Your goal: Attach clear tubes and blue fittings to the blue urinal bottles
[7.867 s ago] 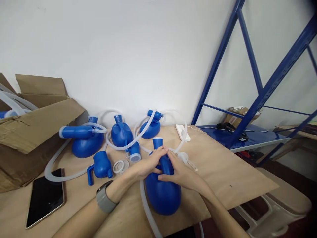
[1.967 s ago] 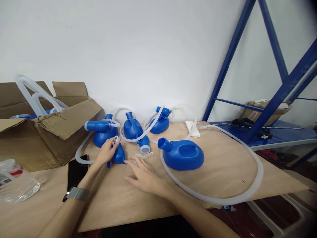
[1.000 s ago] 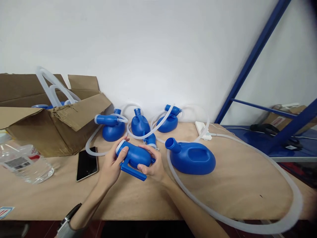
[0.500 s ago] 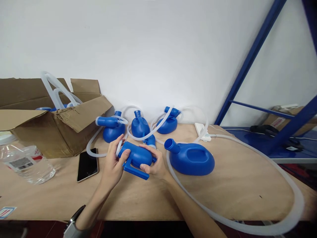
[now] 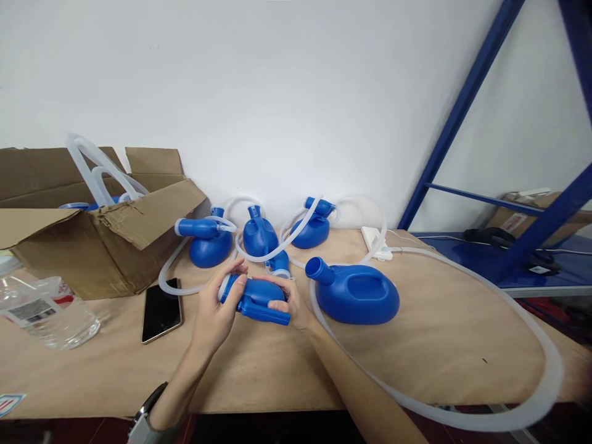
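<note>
Above the table's front half, I hold a blue plastic urinal funnel (image 5: 259,293) on its side between both hands. My left hand (image 5: 219,299) is closed round its wide end with the white rim, thumb on top. At the narrow end my right hand (image 5: 291,302) grips the body, its thumb near the blue hinged flap (image 5: 266,312). To the right rests a blue urinal bottle (image 5: 356,293) with an uncapped spout. Beside it a translucent hose (image 5: 546,345) loops over the table's front edge. The far end of the funnel is hidden behind my right fingers.
Several more blue urinal bottles (image 5: 210,250) with funnels and hoses stand by the wall. An open cardboard box (image 5: 87,259) with hoses, a phone (image 5: 161,311) and a clear plastic bottle (image 5: 55,314) are at left. A power strip (image 5: 377,242) and blue rack (image 5: 462,111) are right.
The funnel has turned in my hands, so its flap now lies more level and nearer my right thumb. My left hand has shifted along with the rim. The view has moved slightly.
</note>
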A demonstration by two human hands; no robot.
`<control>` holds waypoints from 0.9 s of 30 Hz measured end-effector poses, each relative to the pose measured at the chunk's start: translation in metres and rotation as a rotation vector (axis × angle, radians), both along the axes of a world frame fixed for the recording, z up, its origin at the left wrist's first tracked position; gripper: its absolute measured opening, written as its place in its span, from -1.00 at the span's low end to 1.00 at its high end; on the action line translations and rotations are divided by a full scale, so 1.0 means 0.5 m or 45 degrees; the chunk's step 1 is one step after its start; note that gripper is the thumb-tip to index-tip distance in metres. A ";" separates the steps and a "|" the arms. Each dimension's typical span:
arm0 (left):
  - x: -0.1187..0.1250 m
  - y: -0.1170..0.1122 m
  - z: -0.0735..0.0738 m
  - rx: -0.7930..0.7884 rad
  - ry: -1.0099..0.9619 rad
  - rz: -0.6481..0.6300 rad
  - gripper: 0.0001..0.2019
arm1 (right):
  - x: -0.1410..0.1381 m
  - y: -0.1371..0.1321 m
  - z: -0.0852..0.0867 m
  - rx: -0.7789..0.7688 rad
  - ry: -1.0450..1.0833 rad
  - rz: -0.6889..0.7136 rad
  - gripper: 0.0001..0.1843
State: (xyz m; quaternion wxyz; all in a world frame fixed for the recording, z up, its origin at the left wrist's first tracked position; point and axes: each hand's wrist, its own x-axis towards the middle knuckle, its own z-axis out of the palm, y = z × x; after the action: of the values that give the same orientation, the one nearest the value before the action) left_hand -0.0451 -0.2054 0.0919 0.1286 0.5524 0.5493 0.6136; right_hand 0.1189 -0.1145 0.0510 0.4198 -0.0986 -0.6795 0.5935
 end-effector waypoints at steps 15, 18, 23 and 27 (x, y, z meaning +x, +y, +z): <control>0.004 0.003 0.007 0.047 0.080 -0.056 -0.65 | 0.004 0.016 -0.003 -0.057 -0.018 0.031 -0.34; 0.009 0.002 0.009 0.039 0.121 -0.072 -0.65 | 0.000 0.015 -0.014 -0.126 0.008 0.014 -0.36; 0.029 0.003 0.012 0.116 0.062 0.074 -0.65 | -0.013 0.015 -0.027 -0.168 0.077 -0.001 -0.46; 0.033 0.007 0.004 0.169 -0.031 0.179 -0.66 | -0.014 0.018 -0.025 -0.154 0.067 -0.023 -0.43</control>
State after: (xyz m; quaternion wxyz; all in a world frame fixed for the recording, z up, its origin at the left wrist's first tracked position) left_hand -0.0285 -0.2020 0.0938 0.0548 0.5124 0.5432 0.6628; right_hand 0.1121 -0.1056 0.0386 0.4361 -0.1141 -0.6304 0.6320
